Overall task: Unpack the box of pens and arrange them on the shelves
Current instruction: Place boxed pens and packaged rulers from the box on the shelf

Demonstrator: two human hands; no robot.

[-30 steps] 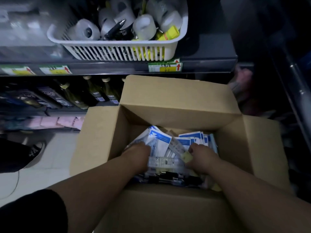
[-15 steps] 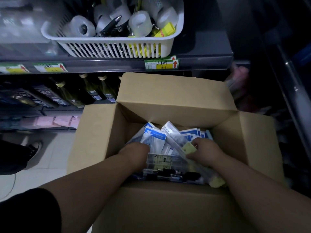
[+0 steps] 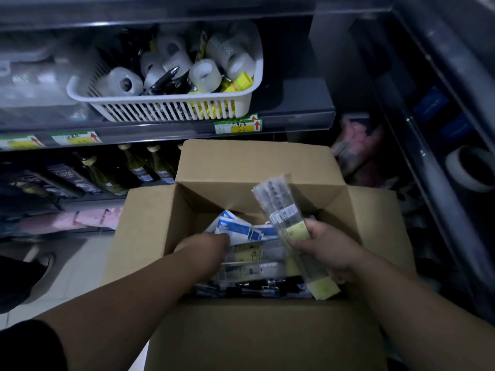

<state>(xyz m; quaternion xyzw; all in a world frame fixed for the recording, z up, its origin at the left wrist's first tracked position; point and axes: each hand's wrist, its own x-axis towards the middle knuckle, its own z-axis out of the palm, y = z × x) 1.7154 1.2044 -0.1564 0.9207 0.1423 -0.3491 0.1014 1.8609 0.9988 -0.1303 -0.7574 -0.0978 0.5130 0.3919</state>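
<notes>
Standing over an open cardboard box (image 3: 249, 330), flaps spread on all four sides, set in front of a dark shelf (image 3: 294, 108). Reaching in with both hands.

Right hand (image 3: 325, 247) curled round a clear pack of pens (image 3: 278, 207), thumb laid beside its yellow label. Pack held above the rest of the stock, tilted, upper end leaning up and to the left. A second yellow tab showing below the hand.

Left hand (image 3: 206, 250) down inside the box at its left side, fingers buried among the packs (cannot tell whether gripping anything or only pressing).

Just beyond the left hand, blue-and-white packs (image 3: 235, 230) standing on edge. Nearer the front wall, more clear packs of dark pens (image 3: 254, 285) lying flat.

On the shelf above the box, a white slatted basket (image 3: 171, 108) heaped with tape rolls (image 3: 126, 83), a dark pen and some yellow packets. Along the shelf edge, green-and-yellow price tags (image 3: 238, 126) with red arrows.

Lower down to the left, a row of bottles (image 3: 134, 164) with pale caps. Far left, on the light tiled floor (image 3: 75, 277), a dark shoe (image 3: 44, 263). At the right, on a side rack, one large tape roll (image 3: 472, 168), blurred.
</notes>
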